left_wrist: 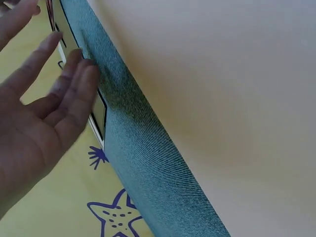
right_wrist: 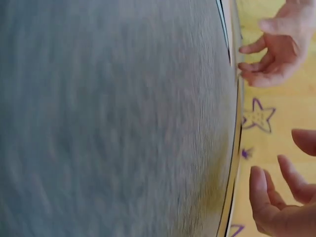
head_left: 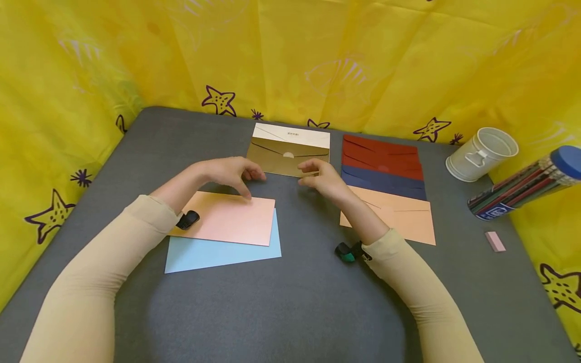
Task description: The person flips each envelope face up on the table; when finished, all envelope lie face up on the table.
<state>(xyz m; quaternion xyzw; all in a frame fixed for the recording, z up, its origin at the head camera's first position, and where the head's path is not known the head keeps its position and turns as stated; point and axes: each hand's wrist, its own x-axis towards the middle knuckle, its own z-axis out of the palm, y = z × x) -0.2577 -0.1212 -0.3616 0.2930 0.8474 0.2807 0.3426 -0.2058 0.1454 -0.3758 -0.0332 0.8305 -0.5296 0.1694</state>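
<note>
The gold paper envelope [head_left: 288, 156] with its flap closed lies flat on the grey felt-like surface [head_left: 290, 302], resting on a white envelope [head_left: 292, 133] that shows behind it toward the yellow star-printed curtain [head_left: 317, 60]. Both hands sit just in front of the gold envelope: the left hand [head_left: 227, 173] at its near left corner, the right hand [head_left: 320, 179] at its near right corner. The fingers [left_wrist: 74, 74] of each hand are spread and relaxed, holding nothing; whether the fingertips touch the envelope's edge cannot be told.

The envelope looks light, thin and fairly stiff, with a smooth, perhaps slippery sheen; it would likely bend or crease if squeezed hard. Pinching it at the two near corners or short edges seems the safest hold.

Left of the gold envelope lie a pink paper envelope [head_left: 231, 218] on a light blue one [head_left: 218, 254]. Right of it lie red [head_left: 381, 154], navy [head_left: 386, 182] and peach [head_left: 399, 217] envelopes, overlapping.
</note>
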